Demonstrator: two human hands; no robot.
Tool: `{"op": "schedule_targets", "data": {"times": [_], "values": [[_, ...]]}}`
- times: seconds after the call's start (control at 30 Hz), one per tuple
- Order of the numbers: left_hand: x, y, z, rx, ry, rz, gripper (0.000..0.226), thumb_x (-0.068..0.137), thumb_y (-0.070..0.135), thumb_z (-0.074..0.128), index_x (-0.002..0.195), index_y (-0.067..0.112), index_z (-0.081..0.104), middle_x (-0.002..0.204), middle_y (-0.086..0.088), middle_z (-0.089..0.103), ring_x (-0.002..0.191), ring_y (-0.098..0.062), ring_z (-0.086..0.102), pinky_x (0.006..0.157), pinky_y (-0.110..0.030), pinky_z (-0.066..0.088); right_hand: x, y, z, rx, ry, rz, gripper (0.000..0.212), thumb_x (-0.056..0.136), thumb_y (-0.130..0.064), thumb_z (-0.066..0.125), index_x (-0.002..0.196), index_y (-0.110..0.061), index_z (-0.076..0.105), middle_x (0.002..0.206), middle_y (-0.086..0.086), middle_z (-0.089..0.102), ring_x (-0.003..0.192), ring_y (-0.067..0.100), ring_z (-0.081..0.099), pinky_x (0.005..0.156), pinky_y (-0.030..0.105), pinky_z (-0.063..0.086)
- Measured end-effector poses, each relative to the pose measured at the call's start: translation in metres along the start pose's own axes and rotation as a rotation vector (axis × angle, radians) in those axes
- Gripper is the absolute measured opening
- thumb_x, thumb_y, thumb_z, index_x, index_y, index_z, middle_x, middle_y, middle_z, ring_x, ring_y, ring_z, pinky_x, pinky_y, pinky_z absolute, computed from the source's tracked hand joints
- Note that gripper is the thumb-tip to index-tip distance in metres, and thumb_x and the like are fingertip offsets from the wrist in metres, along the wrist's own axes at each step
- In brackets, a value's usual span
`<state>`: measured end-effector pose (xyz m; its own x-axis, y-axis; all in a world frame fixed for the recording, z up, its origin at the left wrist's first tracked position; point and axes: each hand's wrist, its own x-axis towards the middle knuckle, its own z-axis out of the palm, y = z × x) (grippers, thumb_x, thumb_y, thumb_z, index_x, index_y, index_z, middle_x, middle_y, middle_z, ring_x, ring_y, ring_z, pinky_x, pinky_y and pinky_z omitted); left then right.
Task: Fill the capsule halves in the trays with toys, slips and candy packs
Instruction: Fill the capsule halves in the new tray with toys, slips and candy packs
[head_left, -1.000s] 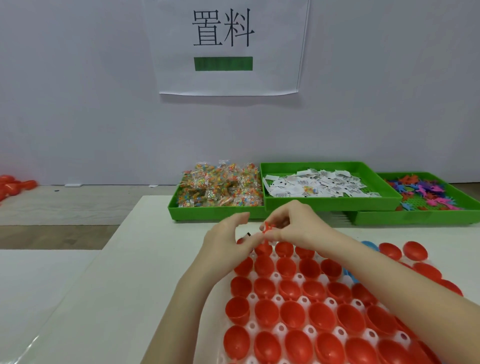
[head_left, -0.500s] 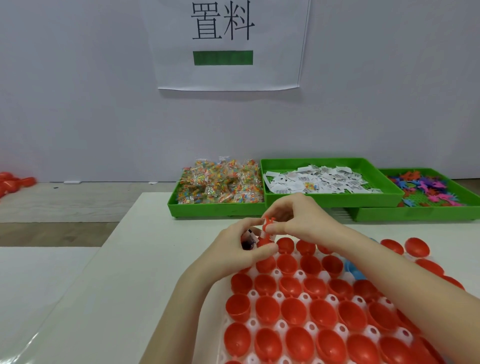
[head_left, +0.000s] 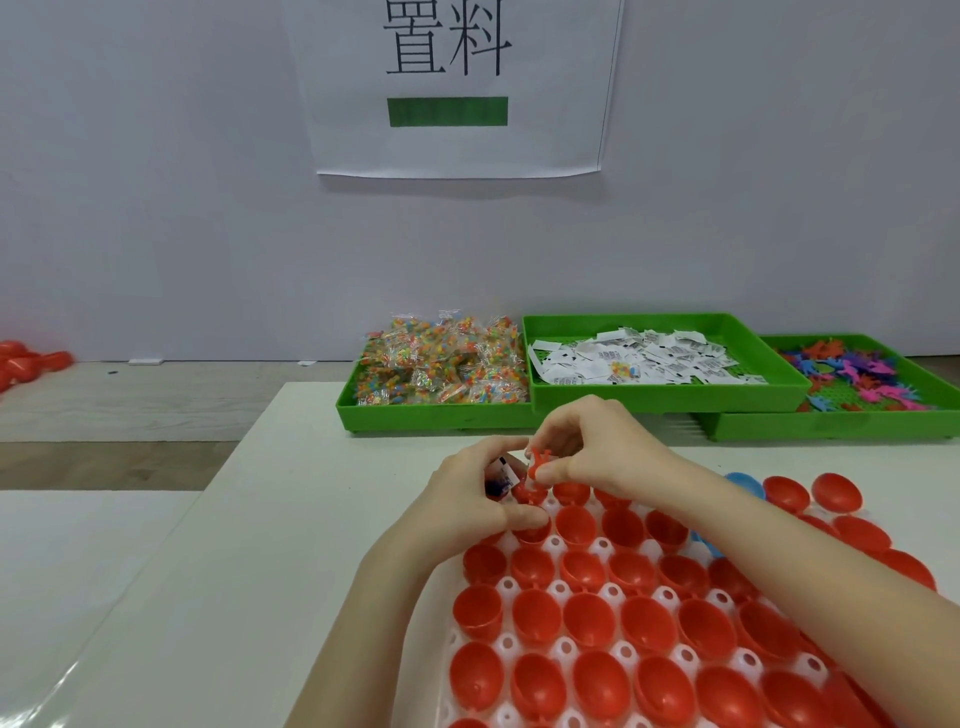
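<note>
White table, white wall behind. Right hand (head_left: 597, 447) pinches a small red plastic toy figure (head_left: 537, 467); left hand (head_left: 467, 499) grips a folded printed paper slip (head_left: 501, 475) just beside it. The open red plastic capsule halves (head_left: 576, 522) sit directly under both grips in the white tray (head_left: 506, 647), so likely a short straight drop, with the right hand nearer.
</note>
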<state>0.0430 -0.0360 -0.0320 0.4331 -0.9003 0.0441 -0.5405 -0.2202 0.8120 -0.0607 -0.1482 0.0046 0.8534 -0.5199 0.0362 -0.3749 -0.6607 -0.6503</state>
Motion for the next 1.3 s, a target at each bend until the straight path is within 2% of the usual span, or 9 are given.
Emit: {"op": "schedule_targets", "data": {"times": [0.2, 0.3, 0.43, 0.6, 0.93, 1.07, 1.13, 1.2, 1.3], "values": [[0.001, 0.000, 0.000, -0.064, -0.006, 0.009, 0.067, 0.065, 0.010, 0.080, 0.124, 0.025, 0.052, 0.101, -0.009, 0.062, 0.083, -0.013, 0.054, 0.076, -0.028, 0.047, 0.000, -0.015, 0.007, -0.335, 0.057, -0.038, 0.028, 0.066, -0.020, 0.077, 0.092, -0.019, 0.067, 0.083, -0.005, 0.065, 0.088, 0.016, 0.059, 0.072, 0.027, 0.046], [0.003, -0.002, 0.001, -0.046, -0.009, 0.022, 0.069, 0.066, 0.010, 0.080, 0.127, 0.025, 0.051, 0.096, 0.000, 0.058, 0.074, -0.002, 0.049, 0.065, -0.014, 0.042, 0.002, -0.021, 0.007, -0.450, 0.064, -0.033, 0.027, 0.066, -0.022, 0.079, 0.089, -0.018, 0.065, 0.094, 0.001, 0.066, 0.092, 0.021, 0.058, 0.068, 0.026, 0.039], [0.002, -0.001, 0.001, -0.017, -0.011, 0.019, 0.065, 0.067, 0.014, 0.079, 0.124, 0.029, 0.052, 0.091, 0.003, 0.058, 0.068, -0.002, 0.047, 0.062, -0.014, 0.041, 0.002, -0.020, 0.002, -0.300, 0.018, 0.026, 0.021, 0.063, -0.019, 0.081, 0.082, -0.018, 0.072, 0.091, 0.001, 0.066, 0.086, 0.018, 0.060, 0.070, 0.029, 0.049], [0.000, 0.000, 0.000, 0.018, 0.004, 0.017, 0.057, 0.068, 0.021, 0.079, 0.117, 0.036, 0.055, 0.103, 0.000, 0.061, 0.087, -0.014, 0.054, 0.082, -0.031, 0.047, 0.003, -0.014, -0.006, -0.112, -0.102, 0.062, 0.031, 0.062, -0.015, 0.083, 0.091, -0.016, 0.072, 0.087, 0.001, 0.069, 0.075, 0.012, 0.061, 0.066, 0.022, 0.048], [0.000, -0.002, -0.004, -0.031, 0.049, 0.035, 0.066, 0.067, 0.028, 0.080, 0.125, 0.033, 0.050, 0.115, 0.016, 0.056, 0.107, 0.001, 0.049, 0.076, -0.003, 0.036, 0.002, -0.013, -0.017, -0.074, -0.147, 0.051, 0.048, 0.060, -0.013, 0.085, 0.105, -0.015, 0.066, 0.097, 0.000, 0.067, 0.084, 0.011, 0.060, 0.079, 0.028, 0.051], [-0.006, 0.006, -0.014, -0.070, 0.098, 0.056, 0.074, 0.060, 0.040, 0.079, 0.126, 0.036, 0.047, 0.116, 0.021, 0.055, 0.110, 0.008, 0.048, 0.074, 0.006, 0.032, -0.009, -0.010, -0.038, -0.027, -0.180, 0.015, 0.048, 0.058, -0.018, 0.086, 0.100, -0.025, 0.064, 0.090, -0.011, 0.065, 0.085, 0.005, 0.061, 0.074, 0.017, 0.049], [-0.010, 0.011, -0.025, -0.167, 0.165, 0.088, 0.071, 0.054, 0.050, 0.071, 0.121, 0.038, 0.050, 0.113, 0.023, 0.057, 0.106, 0.014, 0.049, 0.079, 0.001, 0.036, -0.016, 0.002, -0.063, 0.098, -0.079, -0.016, 0.032, 0.059, -0.024, 0.083, 0.087, -0.029, 0.068, 0.080, -0.012, 0.070, 0.076, -0.002, 0.063, 0.064, 0.009, 0.047], [-0.009, 0.013, -0.038, -0.306, 0.303, 0.107, 0.053, 0.061, 0.047, 0.066, 0.112, 0.035, 0.057, 0.108, 0.018, 0.063, 0.099, 0.011, 0.056, 0.082, -0.008, 0.040, -0.018, 0.030, -0.092, 0.265, 0.243, -0.014, 0.015, 0.067, -0.026, 0.077, 0.080, -0.023, 0.071, 0.071, -0.008, 0.071, 0.065, -0.001, 0.063, 0.057, 0.007, 0.045], [0.010, 0.006, -0.051, -0.296, 0.485, 0.042, 0.024, 0.082, 0.027, 0.065, 0.104, 0.019, 0.064, 0.101, 0.007, 0.066, 0.091, -0.001, 0.061, 0.072, -0.006, 0.042, -0.015, 0.095, -0.130, 0.135, 0.793, 0.218, 0.016, 0.085, -0.016, 0.062, 0.093, -0.003, 0.066, 0.089, 0.015, 0.070, 0.078, 0.022, 0.062, 0.072, 0.025, 0.044]]}}
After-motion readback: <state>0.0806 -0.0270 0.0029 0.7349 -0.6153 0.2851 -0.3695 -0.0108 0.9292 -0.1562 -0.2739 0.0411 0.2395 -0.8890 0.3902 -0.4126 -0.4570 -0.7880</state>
